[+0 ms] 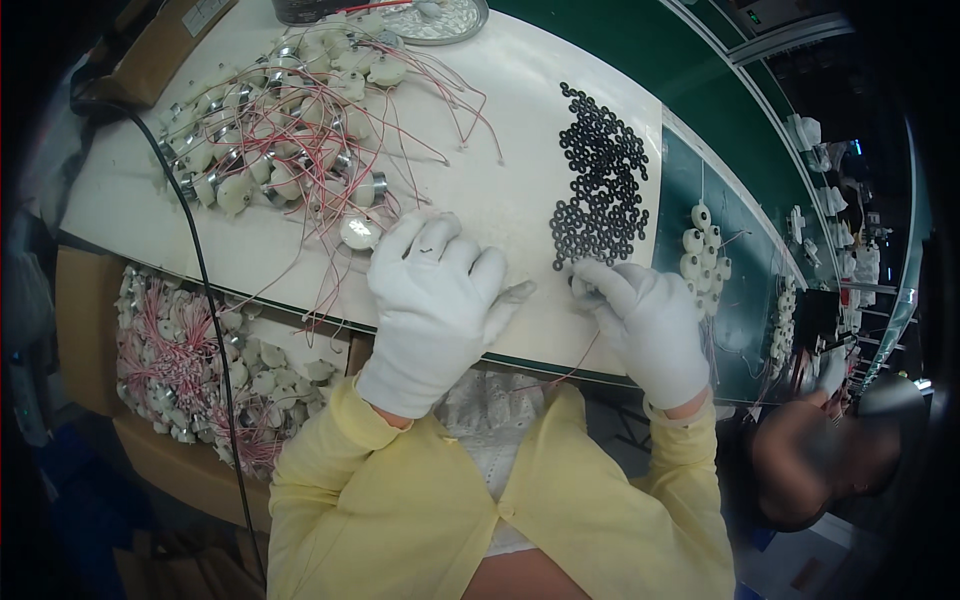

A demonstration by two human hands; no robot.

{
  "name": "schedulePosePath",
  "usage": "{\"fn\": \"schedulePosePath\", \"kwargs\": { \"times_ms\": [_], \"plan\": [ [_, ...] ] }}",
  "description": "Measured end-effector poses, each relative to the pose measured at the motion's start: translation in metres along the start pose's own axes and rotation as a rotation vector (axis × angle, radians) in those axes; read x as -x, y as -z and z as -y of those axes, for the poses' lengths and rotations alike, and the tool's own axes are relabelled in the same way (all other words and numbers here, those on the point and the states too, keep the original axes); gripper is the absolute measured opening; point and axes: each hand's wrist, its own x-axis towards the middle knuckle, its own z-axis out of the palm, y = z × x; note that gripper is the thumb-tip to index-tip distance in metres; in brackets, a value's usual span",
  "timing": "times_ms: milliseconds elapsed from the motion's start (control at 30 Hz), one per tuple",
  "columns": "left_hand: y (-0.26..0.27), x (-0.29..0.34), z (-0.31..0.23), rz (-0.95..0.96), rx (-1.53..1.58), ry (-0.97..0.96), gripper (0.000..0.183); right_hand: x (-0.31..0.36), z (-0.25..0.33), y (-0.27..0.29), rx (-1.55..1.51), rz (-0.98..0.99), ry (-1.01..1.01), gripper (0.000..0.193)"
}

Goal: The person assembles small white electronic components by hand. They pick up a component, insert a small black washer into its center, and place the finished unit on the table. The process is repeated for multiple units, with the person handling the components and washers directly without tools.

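My left hand (430,305), in a white glove, is over the table with its fingers loosely bent and its thumb apart. Just beside its fingertips lies a small motor with a round silver face (360,233). My right hand (650,325), also gloved, has thumb and fingers pinched together at the near end of a spread of small black rings (602,180). A dark bit, seemingly one of these rings, shows between the fingertips. A thin red wire (582,362) hangs below this hand; whatever it joins is hidden.
A tangled heap of cream-and-silver motors with red and white wires (290,130) covers the table's left. Below stands a cardboard box (90,330) of more motors. A black cable (205,280) crosses the left side. Cream parts (703,260) sit in rows at right, near another person.
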Motion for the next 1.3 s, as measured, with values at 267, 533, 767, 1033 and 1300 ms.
{"fn": "schedulePosePath", "kwargs": {
  "times_ms": [267, 533, 767, 1033, 1300],
  "plan": [
    [0.002, 0.002, 0.0, 0.028, 0.011, 0.001, 0.031, 0.004, -0.004, 0.017, 0.22, 0.119, 0.134, 0.024],
    [0.0, 0.006, 0.001, 0.01, -0.011, -0.012, 0.03, 0.008, 0.008, 0.011, 0.373, 0.179, 0.075, 0.021],
    [0.002, 0.003, 0.0, 0.009, 0.007, -0.038, 0.026, 0.054, -0.014, -0.039, -0.199, -0.198, -0.531, 0.018],
    [0.002, 0.004, -0.001, -0.004, -0.016, -0.062, 0.023, 0.076, -0.02, -0.014, -0.091, -0.299, -0.586, 0.021],
    [0.0, 0.007, -0.003, -0.002, -0.093, -0.098, 0.022, 0.053, -0.005, -0.015, -0.145, -0.218, -0.479, 0.034]
  ]
}}
